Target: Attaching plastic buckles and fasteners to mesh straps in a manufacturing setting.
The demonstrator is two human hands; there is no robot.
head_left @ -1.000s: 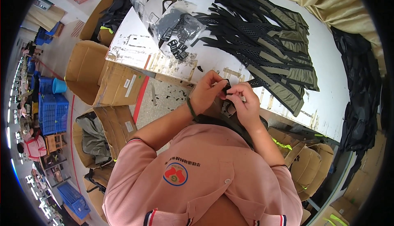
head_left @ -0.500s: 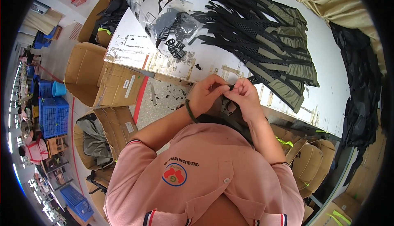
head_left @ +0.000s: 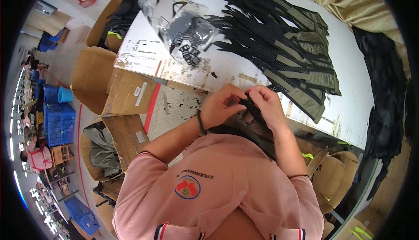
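Both my hands meet in front of my chest at the table's near edge. My left hand (head_left: 223,105) curls its fingers and thumb around one side of a small black piece that looks like webbing strap (head_left: 248,105). On its other side, my right hand (head_left: 267,104) pinches the same strap, which hangs down toward my lap. Fingers partly hide it, so I cannot make out whether a buckle is on it. Beyond my hands, several black mesh and olive fabric pieces with straps (head_left: 279,44) lie overlapped. Black plastic buckles (head_left: 190,54) spill from a clear plastic bag (head_left: 174,17).
The white worn table (head_left: 144,50) spans the far side. Open cardboard boxes (head_left: 124,92) stand at my left, one holding grey fabric (head_left: 104,148). Another box (head_left: 334,174) is low on my right. Dark fabric (head_left: 379,91) hangs beyond the table's right end.
My left thumb has dropped away from the right fingertips, and my hands have shifted slightly right. More of the black strap shows between them. The view has shifted a little.
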